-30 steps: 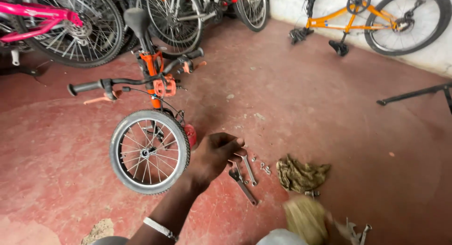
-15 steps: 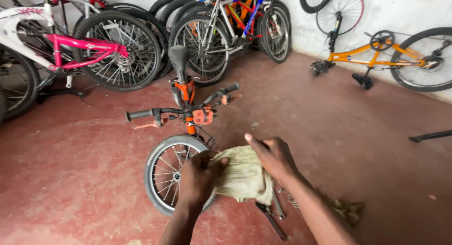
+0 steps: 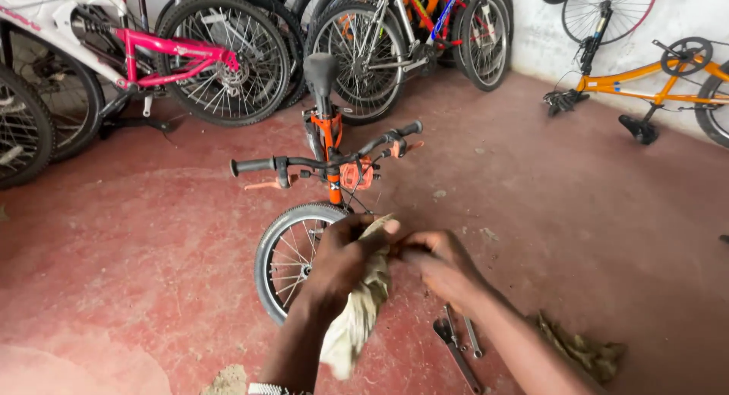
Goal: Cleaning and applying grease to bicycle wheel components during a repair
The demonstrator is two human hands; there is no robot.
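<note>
Left hand (image 3: 345, 258) clamped on rag (image 3: 357, 319), right hand (image 3: 440, 264) pinching it; wipe firmly, wrenches (image 3: 456, 342) at 5 o'clock.

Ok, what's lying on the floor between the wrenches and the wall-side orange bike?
In the head view, only bare red floor with small bits of debris lies between the wrenches and the orange bike. The crumpled rag sits off to the wrenches' right.

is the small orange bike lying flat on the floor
No, the small orange bike stands upright on its wheels, front wheel toward the camera.
</note>
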